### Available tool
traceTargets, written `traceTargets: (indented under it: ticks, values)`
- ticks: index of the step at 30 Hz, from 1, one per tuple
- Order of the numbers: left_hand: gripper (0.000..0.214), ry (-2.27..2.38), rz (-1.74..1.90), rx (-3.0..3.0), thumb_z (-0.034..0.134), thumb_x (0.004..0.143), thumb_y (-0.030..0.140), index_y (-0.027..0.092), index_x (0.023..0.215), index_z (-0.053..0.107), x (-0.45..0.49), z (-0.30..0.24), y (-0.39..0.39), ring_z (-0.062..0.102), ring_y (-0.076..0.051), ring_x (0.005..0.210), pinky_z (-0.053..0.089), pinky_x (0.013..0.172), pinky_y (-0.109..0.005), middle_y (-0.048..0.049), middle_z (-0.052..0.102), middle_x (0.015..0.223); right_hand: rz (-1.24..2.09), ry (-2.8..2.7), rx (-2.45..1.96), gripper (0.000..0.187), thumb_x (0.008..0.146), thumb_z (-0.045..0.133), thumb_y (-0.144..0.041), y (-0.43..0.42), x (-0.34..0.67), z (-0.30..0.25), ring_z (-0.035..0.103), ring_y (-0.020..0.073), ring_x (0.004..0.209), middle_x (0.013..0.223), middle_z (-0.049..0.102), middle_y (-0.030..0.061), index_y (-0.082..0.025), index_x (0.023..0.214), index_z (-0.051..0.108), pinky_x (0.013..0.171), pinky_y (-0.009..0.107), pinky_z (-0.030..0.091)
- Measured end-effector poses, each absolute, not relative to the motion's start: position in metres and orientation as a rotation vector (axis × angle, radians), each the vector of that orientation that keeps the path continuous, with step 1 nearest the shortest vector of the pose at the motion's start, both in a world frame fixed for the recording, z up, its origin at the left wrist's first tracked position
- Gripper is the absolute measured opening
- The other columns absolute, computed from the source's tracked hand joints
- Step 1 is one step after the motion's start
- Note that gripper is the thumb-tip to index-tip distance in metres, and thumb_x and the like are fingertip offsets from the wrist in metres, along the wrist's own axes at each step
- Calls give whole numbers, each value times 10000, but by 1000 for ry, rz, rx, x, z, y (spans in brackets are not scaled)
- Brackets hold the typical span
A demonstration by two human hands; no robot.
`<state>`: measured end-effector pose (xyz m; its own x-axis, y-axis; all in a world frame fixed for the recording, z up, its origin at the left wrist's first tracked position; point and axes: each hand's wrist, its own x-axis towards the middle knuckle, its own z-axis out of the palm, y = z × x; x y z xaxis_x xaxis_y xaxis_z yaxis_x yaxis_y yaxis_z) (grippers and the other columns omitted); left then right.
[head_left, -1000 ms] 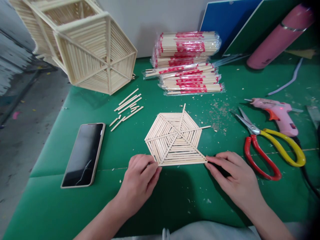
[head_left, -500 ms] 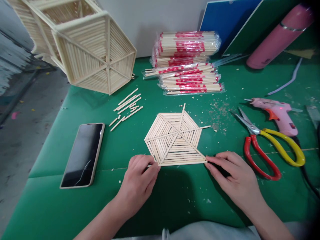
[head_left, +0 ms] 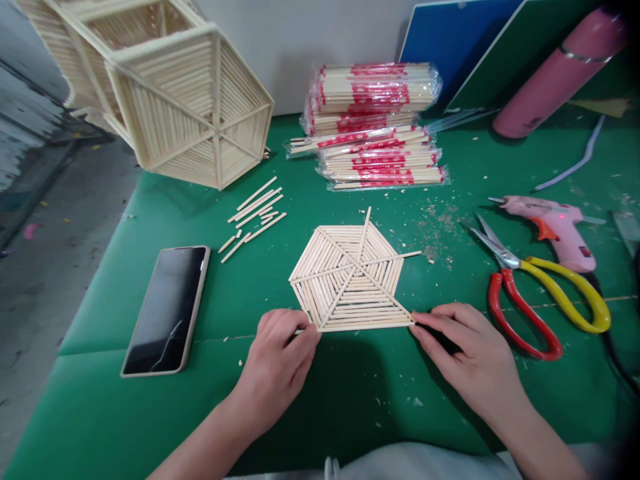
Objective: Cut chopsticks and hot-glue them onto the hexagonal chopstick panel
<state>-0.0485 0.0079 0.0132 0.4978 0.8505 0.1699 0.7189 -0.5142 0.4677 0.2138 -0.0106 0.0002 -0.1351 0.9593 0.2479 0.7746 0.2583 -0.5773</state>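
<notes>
A flat hexagon panel of wooden sticks (head_left: 350, 277) lies on the green table (head_left: 240, 300), with stick ends poking past its rim at the top and right. My left hand (head_left: 277, 363) rests at the panel's near-left corner, its fingers pinched on the left end of the nearest stick. At the near-right corner my right hand (head_left: 467, 357) pinches the right end of the same stick (head_left: 365, 327).
A phone (head_left: 167, 308) lies at left. Loose cut sticks (head_left: 255, 212) sit behind it. Finished hexagonal stick baskets (head_left: 185, 100) stand at back left, wrapped chopstick packs (head_left: 375, 127) at back centre. Red-and-yellow scissors (head_left: 540, 293), a pink glue gun (head_left: 555, 227) and a pink flask (head_left: 560, 70) are at right.
</notes>
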Motion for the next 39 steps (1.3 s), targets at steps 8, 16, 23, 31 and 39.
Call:
traceTargets:
  ticks: [8, 16, 23, 31, 39]
  values:
    - [120, 1298, 553, 2410, 444, 805, 77, 164, 833, 522, -49, 14, 7, 455, -156, 770, 358, 690, -329, -44, 513, 833, 402, -1971, -1558, 148, 745, 611, -189, -12, 214, 1, 515, 136, 698, 779, 559, 42, -168, 883, 661, 605, 283, 451]
    - [132, 1319, 550, 2411, 435, 804, 88, 166, 816, 541, -47, 14, 8, 464, -153, 755, 364, 685, -319, -38, 522, 814, 403, -1964, -1578, 144, 754, 599, -216, -11, 214, 1, 527, 145, 698, 781, 565, 38, -195, 885, 657, 607, 295, 459]
    - [127, 1336, 552, 2417, 441, 803, 104, 168, 797, 551, -46, 16, 9, 484, -157, 751, 382, 682, -319, -42, 540, 810, 414, -1960, -1586, 149, 754, 597, -215, -12, 215, 1, 533, 149, 700, 781, 568, 39, -207, 891, 655, 604, 298, 463]
    - [118, 1345, 566, 2385, 454, 794, 95, 168, 810, 545, -47, 15, 7, 491, -154, 766, 388, 696, -316, -40, 542, 823, 407, -1968, -1574, 148, 744, 610, -197, -11, 215, 0, 529, 146, 704, 782, 562, 38, -188, 883, 657, 616, 296, 457]
    - [100, 1345, 605, 2373, 474, 784, 94, 175, 807, 529, -46, 14, 8, 488, -152, 762, 388, 694, -318, -36, 534, 827, 396, -1970, -1570, 150, 752, 600, -208, -13, 215, 1, 529, 147, 697, 778, 563, 34, -207, 893, 652, 607, 298, 460]
